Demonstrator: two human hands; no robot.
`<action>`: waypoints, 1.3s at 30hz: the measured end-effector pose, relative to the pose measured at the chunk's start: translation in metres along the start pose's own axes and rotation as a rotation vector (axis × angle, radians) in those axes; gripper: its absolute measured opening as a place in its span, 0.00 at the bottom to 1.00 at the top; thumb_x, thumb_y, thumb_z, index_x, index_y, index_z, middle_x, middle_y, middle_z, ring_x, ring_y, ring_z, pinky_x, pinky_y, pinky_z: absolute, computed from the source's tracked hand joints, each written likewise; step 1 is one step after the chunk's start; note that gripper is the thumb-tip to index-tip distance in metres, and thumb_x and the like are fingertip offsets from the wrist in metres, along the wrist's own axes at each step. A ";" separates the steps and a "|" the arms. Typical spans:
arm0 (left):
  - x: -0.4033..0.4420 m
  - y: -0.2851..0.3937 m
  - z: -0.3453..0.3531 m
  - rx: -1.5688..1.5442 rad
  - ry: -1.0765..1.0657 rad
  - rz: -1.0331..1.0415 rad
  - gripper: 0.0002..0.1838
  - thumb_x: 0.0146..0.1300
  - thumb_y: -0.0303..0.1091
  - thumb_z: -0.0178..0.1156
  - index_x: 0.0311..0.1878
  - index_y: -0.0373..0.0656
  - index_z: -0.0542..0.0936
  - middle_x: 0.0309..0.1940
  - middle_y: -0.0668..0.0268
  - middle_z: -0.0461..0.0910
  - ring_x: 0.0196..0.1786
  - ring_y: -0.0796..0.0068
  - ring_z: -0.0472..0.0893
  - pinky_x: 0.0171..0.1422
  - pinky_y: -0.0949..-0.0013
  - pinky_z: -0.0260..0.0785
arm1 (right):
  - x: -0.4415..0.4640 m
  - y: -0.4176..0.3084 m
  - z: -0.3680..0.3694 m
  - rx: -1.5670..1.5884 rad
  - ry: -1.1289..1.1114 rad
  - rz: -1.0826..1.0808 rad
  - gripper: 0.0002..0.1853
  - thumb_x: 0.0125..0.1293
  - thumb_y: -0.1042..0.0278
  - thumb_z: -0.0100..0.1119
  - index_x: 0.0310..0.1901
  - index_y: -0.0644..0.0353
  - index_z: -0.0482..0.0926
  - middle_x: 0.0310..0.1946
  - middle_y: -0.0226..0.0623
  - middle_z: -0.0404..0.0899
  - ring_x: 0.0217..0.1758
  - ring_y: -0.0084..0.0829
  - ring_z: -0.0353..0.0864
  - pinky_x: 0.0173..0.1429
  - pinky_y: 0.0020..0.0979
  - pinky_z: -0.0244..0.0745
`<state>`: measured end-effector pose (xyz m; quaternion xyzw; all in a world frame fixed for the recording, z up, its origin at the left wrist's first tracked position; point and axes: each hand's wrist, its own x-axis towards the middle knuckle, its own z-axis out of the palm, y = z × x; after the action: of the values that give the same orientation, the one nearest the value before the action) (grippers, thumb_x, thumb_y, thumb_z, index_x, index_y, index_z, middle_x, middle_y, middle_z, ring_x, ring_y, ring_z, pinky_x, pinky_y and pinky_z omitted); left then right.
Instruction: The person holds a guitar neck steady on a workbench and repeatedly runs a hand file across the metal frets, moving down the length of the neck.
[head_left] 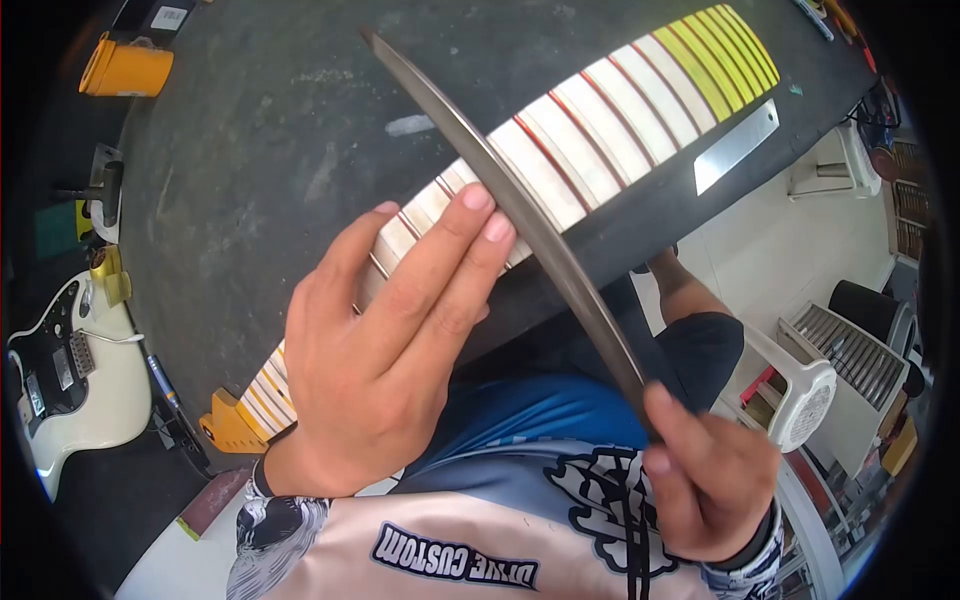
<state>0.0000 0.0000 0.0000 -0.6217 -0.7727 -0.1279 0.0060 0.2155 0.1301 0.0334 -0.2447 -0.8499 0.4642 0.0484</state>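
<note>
A guitar neck (625,125) lies slantwise on the dark bench, its fretboard covered in white and yellow tape strips with the frets showing between them. My left hand (385,340) spans the neck, two fingertips touching the side of a long dark metal file (560,262). The thumb is mostly hidden at the near edge. My right hand (710,480) is closed around the near end of the file, low on the right. The file crosses above the neck, its tip pointing to the upper left. The wooden headstock (235,425) shows beyond my left wrist.
On the left lies a white guitar body (100,375). An orange cup (128,68) stands at the upper left. A flat metal plate (738,148) sits by the bench's near edge. White stools (790,390) and a person's bent leg are to the right, below the bench.
</note>
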 end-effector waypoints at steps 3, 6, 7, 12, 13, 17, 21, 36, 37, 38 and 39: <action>0.001 -0.003 0.004 0.032 0.039 0.000 0.27 0.53 0.25 0.65 0.60 0.42 0.79 0.61 0.59 0.77 0.56 0.51 0.77 0.58 0.58 0.72 | 0.010 0.006 0.014 -0.032 0.085 -0.060 0.22 0.59 0.74 0.62 0.57 0.66 0.79 0.13 0.34 0.70 0.13 0.29 0.69 0.21 0.27 0.61; -0.001 0.000 0.002 0.001 0.026 -0.011 0.27 0.53 0.24 0.65 0.60 0.42 0.79 0.61 0.60 0.77 0.55 0.52 0.77 0.59 0.58 0.72 | -0.019 0.014 0.004 -0.017 0.075 -0.060 0.23 0.57 0.75 0.61 0.57 0.65 0.79 0.13 0.34 0.70 0.13 0.30 0.68 0.21 0.27 0.60; -0.001 -0.001 0.003 -0.003 0.032 -0.008 0.27 0.52 0.24 0.65 0.60 0.43 0.79 0.61 0.60 0.77 0.55 0.52 0.77 0.59 0.58 0.72 | -0.034 0.018 -0.003 -0.025 0.047 -0.053 0.23 0.56 0.75 0.61 0.57 0.64 0.79 0.13 0.34 0.70 0.13 0.30 0.68 0.21 0.27 0.60; -0.001 -0.001 0.003 0.013 0.031 -0.008 0.28 0.51 0.23 0.65 0.60 0.43 0.79 0.60 0.62 0.77 0.55 0.53 0.77 0.58 0.59 0.72 | -0.104 0.027 -0.022 0.005 0.032 -0.001 0.23 0.57 0.76 0.60 0.57 0.62 0.79 0.17 0.40 0.74 0.15 0.34 0.72 0.23 0.29 0.65; -0.001 0.000 0.002 0.017 0.030 -0.010 0.28 0.51 0.23 0.65 0.60 0.43 0.79 0.60 0.62 0.77 0.55 0.53 0.77 0.58 0.59 0.72 | -0.106 0.021 -0.028 0.023 0.011 0.000 0.22 0.59 0.77 0.61 0.58 0.64 0.79 0.20 0.45 0.76 0.18 0.37 0.75 0.25 0.30 0.68; -0.001 0.000 0.003 0.022 0.031 -0.012 0.28 0.51 0.23 0.66 0.60 0.44 0.79 0.61 0.62 0.77 0.55 0.53 0.77 0.58 0.59 0.72 | -0.093 0.011 -0.034 0.076 -0.049 0.038 0.22 0.58 0.81 0.62 0.57 0.67 0.78 0.24 0.50 0.78 0.21 0.40 0.78 0.27 0.31 0.72; 0.000 -0.001 0.004 0.001 0.037 -0.017 0.28 0.51 0.23 0.66 0.60 0.44 0.79 0.61 0.61 0.77 0.55 0.53 0.77 0.58 0.59 0.72 | -0.040 0.008 -0.009 0.007 0.040 -0.009 0.24 0.55 0.76 0.60 0.57 0.64 0.80 0.14 0.35 0.74 0.13 0.29 0.71 0.22 0.26 0.63; -0.001 -0.001 0.005 -0.036 0.068 -0.049 0.29 0.49 0.24 0.67 0.59 0.44 0.79 0.60 0.58 0.77 0.52 0.52 0.78 0.56 0.58 0.72 | -0.075 0.048 -0.015 0.561 0.058 0.224 0.18 0.65 0.74 0.60 0.56 0.69 0.79 0.18 0.39 0.81 0.15 0.21 0.77 0.23 0.20 0.72; -0.002 -0.002 0.005 -0.030 0.065 -0.040 0.29 0.49 0.24 0.67 0.59 0.44 0.79 0.60 0.58 0.77 0.52 0.52 0.78 0.55 0.58 0.72 | -0.076 0.049 -0.018 0.615 0.053 0.261 0.18 0.66 0.74 0.59 0.57 0.69 0.78 0.19 0.39 0.82 0.16 0.21 0.77 0.24 0.21 0.73; -0.002 -0.002 0.005 -0.030 0.061 -0.040 0.29 0.49 0.24 0.67 0.59 0.44 0.80 0.60 0.59 0.77 0.52 0.52 0.78 0.55 0.58 0.72 | -0.077 0.049 -0.020 0.671 0.049 0.301 0.19 0.66 0.74 0.59 0.58 0.68 0.77 0.20 0.40 0.83 0.16 0.21 0.77 0.24 0.21 0.73; -0.003 -0.002 0.005 -0.030 0.056 -0.039 0.29 0.49 0.24 0.67 0.58 0.44 0.80 0.60 0.59 0.77 0.52 0.52 0.78 0.55 0.58 0.72 | -0.078 0.049 -0.023 0.724 0.044 0.341 0.19 0.67 0.73 0.58 0.59 0.68 0.77 0.21 0.40 0.83 0.16 0.21 0.78 0.25 0.22 0.74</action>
<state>-0.0003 -0.0023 -0.0057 -0.6025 -0.7824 -0.1568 0.0160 0.3090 0.1337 0.0179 -0.3594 -0.5773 0.7296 0.0721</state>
